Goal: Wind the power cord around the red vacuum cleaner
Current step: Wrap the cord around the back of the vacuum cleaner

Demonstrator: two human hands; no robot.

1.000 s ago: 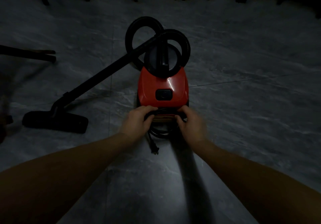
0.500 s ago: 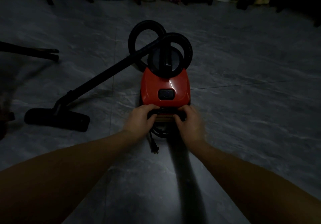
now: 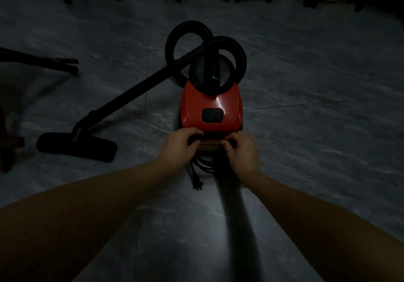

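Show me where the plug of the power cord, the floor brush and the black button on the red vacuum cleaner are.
plug (image 3: 197, 184), head view, its body.
floor brush (image 3: 76, 147), head view, top surface.
black button (image 3: 212, 115), head view, its centre.

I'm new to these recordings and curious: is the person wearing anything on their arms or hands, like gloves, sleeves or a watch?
Nothing shows. The left hand and right hand are bare, without gloves, and I see no rings, though the light is dim. Both forearms are uncovered right to the frame's edge: no sleeves, watch or wristband in view.

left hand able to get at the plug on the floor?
Probably yes. The plug lies bare on the floor just below the left hand, nothing between them, though that hand's grip is on the cord.
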